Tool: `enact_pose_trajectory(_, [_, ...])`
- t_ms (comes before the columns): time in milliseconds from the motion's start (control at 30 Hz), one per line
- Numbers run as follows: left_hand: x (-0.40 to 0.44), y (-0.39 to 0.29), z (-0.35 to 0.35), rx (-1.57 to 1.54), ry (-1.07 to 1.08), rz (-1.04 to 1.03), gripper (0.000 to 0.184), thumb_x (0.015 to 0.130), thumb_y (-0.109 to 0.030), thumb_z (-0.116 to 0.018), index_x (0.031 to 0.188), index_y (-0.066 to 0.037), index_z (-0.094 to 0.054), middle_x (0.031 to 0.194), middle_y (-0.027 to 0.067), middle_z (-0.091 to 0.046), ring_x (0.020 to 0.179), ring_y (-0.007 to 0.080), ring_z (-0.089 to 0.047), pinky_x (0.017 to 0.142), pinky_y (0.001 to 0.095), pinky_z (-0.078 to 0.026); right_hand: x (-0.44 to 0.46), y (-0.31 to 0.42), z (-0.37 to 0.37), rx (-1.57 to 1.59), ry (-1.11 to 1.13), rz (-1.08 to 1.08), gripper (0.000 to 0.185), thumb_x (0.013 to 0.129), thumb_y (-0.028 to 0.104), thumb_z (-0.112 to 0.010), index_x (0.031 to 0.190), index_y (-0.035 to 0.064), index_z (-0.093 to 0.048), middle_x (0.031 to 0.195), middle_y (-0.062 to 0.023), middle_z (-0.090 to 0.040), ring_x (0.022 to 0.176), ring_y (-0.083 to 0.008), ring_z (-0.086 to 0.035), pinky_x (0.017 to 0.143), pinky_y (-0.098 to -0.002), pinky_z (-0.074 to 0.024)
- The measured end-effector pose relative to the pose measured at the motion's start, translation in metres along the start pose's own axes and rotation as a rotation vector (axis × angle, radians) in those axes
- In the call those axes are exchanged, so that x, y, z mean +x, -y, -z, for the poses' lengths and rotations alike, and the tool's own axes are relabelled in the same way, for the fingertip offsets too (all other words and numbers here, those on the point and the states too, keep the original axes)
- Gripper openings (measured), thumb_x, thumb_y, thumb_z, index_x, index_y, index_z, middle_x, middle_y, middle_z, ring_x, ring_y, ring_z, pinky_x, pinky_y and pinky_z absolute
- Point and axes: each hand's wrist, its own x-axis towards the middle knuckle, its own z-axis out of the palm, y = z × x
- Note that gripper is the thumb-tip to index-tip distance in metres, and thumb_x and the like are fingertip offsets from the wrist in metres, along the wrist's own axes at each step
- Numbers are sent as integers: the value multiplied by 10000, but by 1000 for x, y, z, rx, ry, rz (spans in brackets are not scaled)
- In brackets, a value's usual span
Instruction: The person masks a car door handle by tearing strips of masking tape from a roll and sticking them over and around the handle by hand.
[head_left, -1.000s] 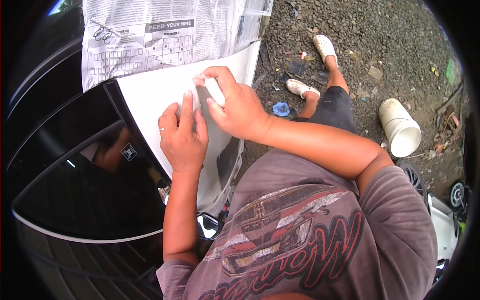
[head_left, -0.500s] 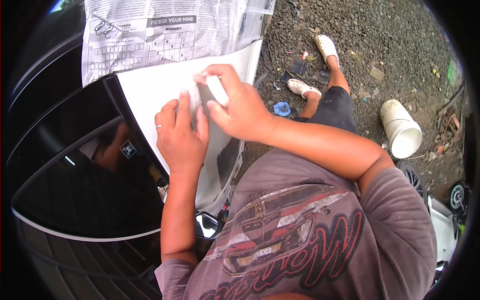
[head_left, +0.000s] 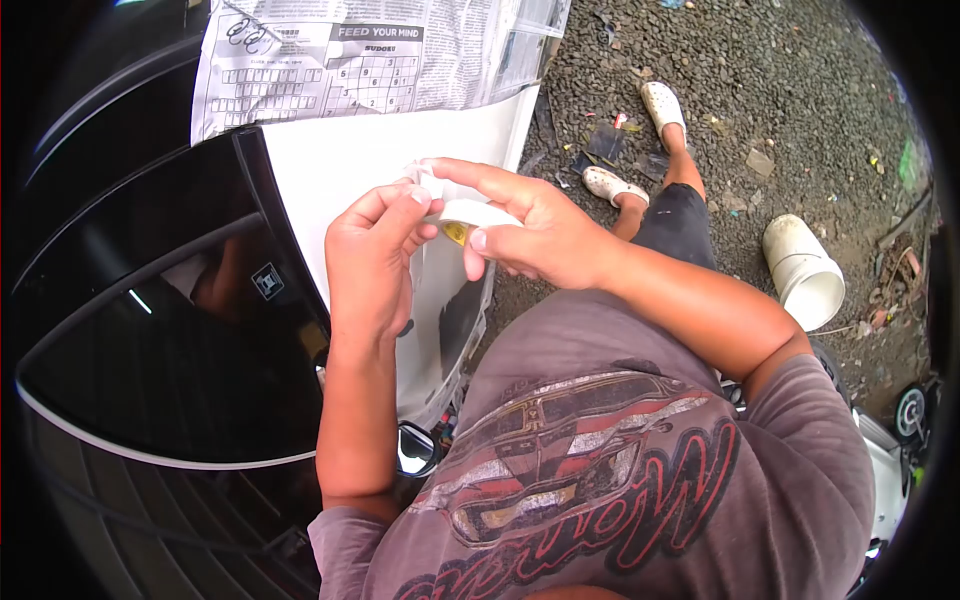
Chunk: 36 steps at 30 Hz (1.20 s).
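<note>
A white roll of tape with a yellow inner core is held in my right hand, its thumb at the roll's lower edge. Close to its left, my left hand pinches a crumpled whitish strip between thumb and fingers; the strip is beside the roll. Both hands are above a white car panel with grey and dark patches lower down. Newspaper with a sudoku grid covers the area beyond the panel's upper edge.
A dark car window and black frame lie at the left, a side mirror below the panel. On the gravel at the right stand a white bucket and two feet in white clogs. Part of a white vehicle shows lower right.
Both hands have lifted off the panel. My right hand has turned the roll, showing its yellow core. My left hand has gone from lying on the panel to pinching the strip.
</note>
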Motion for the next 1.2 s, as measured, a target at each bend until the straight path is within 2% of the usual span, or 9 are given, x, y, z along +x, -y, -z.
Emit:
enact_pose_trajectory(67, [1,4,2,21,-13,-9,153,989,-69,-748,1067,62,-758,1026,106,-759,928,155,-718,800,295,-564,-3,2,10,22,53,-119,687,1018,14,-585,1685,109,-449,995,-90,-776,767,-98,-647,718,-333,-571])
enact_pose_trajectory(200, [-4,-3,0,224,12,22,121,987,-45,-710,1054,55,-728,985,103,-740,888,155,-724,782,277,-579,0,-13,30,-21,15,-150,673,1021,64,-646,1670,128,-480,922,-69,-765,678,-109,-613,650,-335,-558])
enact_pose_trajectory(300, [-1,-7,2,198,43,119,116,996,-67,-699,1017,44,-728,984,100,-738,845,156,-725,736,285,-587,8,-33,42,-851,-167,629,596,1003,124,-706,1588,144,-594,896,-67,-744,625,-148,-602,622,-356,-547])
enact_pose_trajectory(400, [4,-20,2,213,43,181,126,1007,-95,-688,995,24,-726,964,87,-740,794,157,-732,700,291,-585,2,-3,31,-1111,-236,350,523,972,97,-755,1489,104,-678,989,-83,-747,709,-164,-641,727,-355,-563])
enact_pose_trajectory(467, [6,-29,2,356,20,137,126,1011,-106,-687,995,13,-725,951,78,-739,784,156,-737,690,283,-576,12,-2,23,-817,-504,323,381,944,198,-785,1323,161,-782,928,-95,-727,682,-227,-658,682,-391,-562])
enact_pose_trajectory(933, [41,-76,-26,1308,69,-41,229,1080,-162,-644,983,41,-685,705,117,-693,625,169,-731,596,340,-534,88,0,20,-528,-398,26,235,978,258,-774,970,25,-806,829,-107,-767,784,-170,-695,762,-371,-554])
enact_pose_trajectory(1067, [42,-53,-29,1587,-105,-303,243,1071,-183,-636,1002,38,-712,776,239,-735,710,366,-758,694,474,-575,98,4,10,-640,-490,35,226,977,245,-762,951,25,-806,805,-139,-760,770,-207,-705,763,-395,-561])
enact_pose_trajectory(1133, [38,-51,-37,1659,-188,-295,256,1072,-207,-624,1004,23,-715,840,270,-755,827,477,-744,788,552,-585,100,7,6,-646,-519,-26,187,957,203,-733,920,38,-814,861,-188,-775,845,-349,-755,809,-452,-588])
enact_pose_trajectory(1200, [36,-47,-39,1683,-198,-298,250,1071,-213,-624,994,16,-687,828,261,-754,813,468,-754,769,548,-595,100,12,6,-630,-513,-79,193,962,209,-732,920,37,-811,868,-190,-777,850,-353,-757,812,-455,-588])
